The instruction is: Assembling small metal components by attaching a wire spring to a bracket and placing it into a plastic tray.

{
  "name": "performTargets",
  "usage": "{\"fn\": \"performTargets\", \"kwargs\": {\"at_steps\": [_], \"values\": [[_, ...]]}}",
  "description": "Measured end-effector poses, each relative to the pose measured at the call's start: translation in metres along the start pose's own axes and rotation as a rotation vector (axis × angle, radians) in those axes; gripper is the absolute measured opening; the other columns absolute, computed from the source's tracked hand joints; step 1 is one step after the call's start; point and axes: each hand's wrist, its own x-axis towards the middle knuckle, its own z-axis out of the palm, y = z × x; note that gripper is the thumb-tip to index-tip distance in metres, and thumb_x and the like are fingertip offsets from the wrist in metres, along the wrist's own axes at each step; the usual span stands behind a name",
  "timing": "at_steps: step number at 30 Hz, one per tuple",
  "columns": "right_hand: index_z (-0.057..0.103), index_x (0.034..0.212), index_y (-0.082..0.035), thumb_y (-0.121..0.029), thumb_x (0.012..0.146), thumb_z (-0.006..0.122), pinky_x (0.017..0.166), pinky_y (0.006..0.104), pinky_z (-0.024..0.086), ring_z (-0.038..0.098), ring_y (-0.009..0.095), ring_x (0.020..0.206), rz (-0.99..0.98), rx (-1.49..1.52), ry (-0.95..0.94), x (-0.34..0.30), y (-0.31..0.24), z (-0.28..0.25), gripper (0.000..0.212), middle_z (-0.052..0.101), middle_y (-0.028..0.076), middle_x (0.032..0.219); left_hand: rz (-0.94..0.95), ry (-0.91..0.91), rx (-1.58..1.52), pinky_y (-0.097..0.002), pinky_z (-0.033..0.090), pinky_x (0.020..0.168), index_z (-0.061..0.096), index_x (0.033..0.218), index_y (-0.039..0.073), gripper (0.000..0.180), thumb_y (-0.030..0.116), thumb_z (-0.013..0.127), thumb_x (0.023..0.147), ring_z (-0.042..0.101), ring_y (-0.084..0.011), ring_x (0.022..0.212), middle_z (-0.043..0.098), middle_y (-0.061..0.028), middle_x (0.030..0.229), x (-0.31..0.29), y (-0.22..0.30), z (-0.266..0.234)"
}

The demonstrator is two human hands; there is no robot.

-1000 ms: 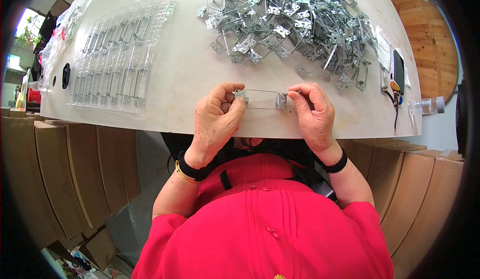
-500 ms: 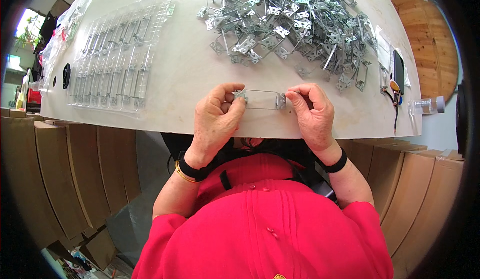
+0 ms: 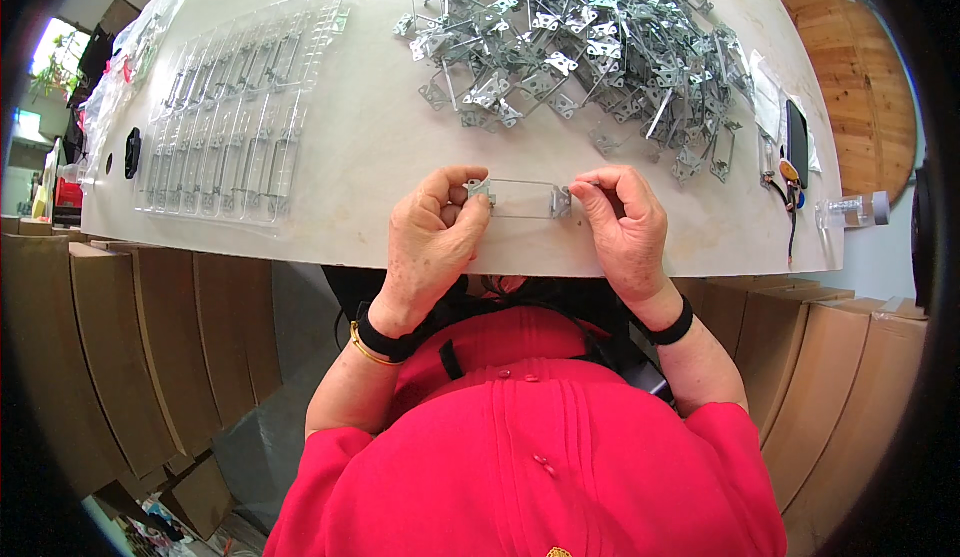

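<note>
Between my hands, close to the table's front edge, is a metal wire bracket (image 3: 527, 217), two thin parallel rods with a small plate at each end. My left hand (image 3: 437, 227) pinches its left end plate between thumb and fingers. At the other end, the thumb and bent fingers of my right hand (image 3: 628, 227) close on the bracket's right tip; the exact contact is partly hidden by the fingertips. A large heap of similar metal brackets (image 3: 600, 47) lies beyond my hands, toward the right.
At the left lies a clear plastic tray (image 3: 318, 75) with metal brackets in its slots. A black object (image 3: 133, 152) sits beside it. On the right are a phone (image 3: 796, 137) and a clear bottle (image 3: 850, 212). Cardboard boxes (image 3: 165, 337) stand below the table on both sides.
</note>
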Motion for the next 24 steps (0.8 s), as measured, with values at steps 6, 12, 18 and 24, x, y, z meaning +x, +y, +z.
{"fn": "performTargets", "kwargs": {"at_steps": [6, 12, 18, 24], "values": [[0.071, 0.105, -0.003, -0.004, 0.096, 0.076, 0.073, 0.0293, 0.053, 0.066, 0.019, 0.080, -0.083, -0.041, 0.021, 0.0022, 0.0030, 0.0010, 0.011, 0.070, 0.009, 0.094, 0.014, -0.006, 0.027, -0.0204, 0.041, 0.048, 0.068, 0.124, -0.003, 0.024, 0.003, 0.065, 0.101, 0.054, -0.0009, 0.056, 0.059, 0.0041, 0.082, 0.0001, -0.0010, -0.0013], [0.071, 0.106, -0.003, -0.003, 0.096, 0.076, 0.073, 0.0298, 0.053, 0.066, 0.019, 0.080, -0.090, -0.034, 0.030, 0.0032, -0.0002, 0.0032, 0.011, 0.070, 0.009, 0.097, 0.003, -0.010, 0.001, -0.0204, 0.041, 0.048, 0.068, 0.125, -0.003, 0.024, 0.004, 0.066, 0.102, 0.054, -0.0009, 0.057, 0.059, 0.0042, 0.081, 0.0002, -0.0011, -0.0007], [0.071, 0.103, -0.002, -0.005, 0.095, 0.078, 0.072, 0.0298, 0.053, 0.066, 0.018, 0.079, -0.026, -0.018, 0.013, 0.0011, 0.0009, 0.0031, 0.011, 0.070, 0.008, 0.095, -0.029, 0.014, -0.018, -0.0221, 0.042, 0.052, 0.069, 0.122, -0.002, 0.025, 0.005, 0.067, 0.098, 0.053, -0.0009, 0.058, 0.061, 0.0044, 0.077, -0.0003, 0.0004, -0.0002], [0.072, 0.105, -0.003, -0.005, 0.096, 0.077, 0.073, 0.0303, 0.054, 0.067, 0.019, 0.080, -0.085, -0.039, 0.020, 0.0035, 0.0008, 0.0017, 0.011, 0.071, 0.009, 0.096, -0.020, 0.003, -0.019, -0.0220, 0.043, 0.052, 0.069, 0.122, -0.002, 0.025, 0.005, 0.067, 0.098, 0.053, -0.0008, 0.058, 0.062, 0.0041, 0.077, 0.0003, -0.0002, -0.0007]]}}
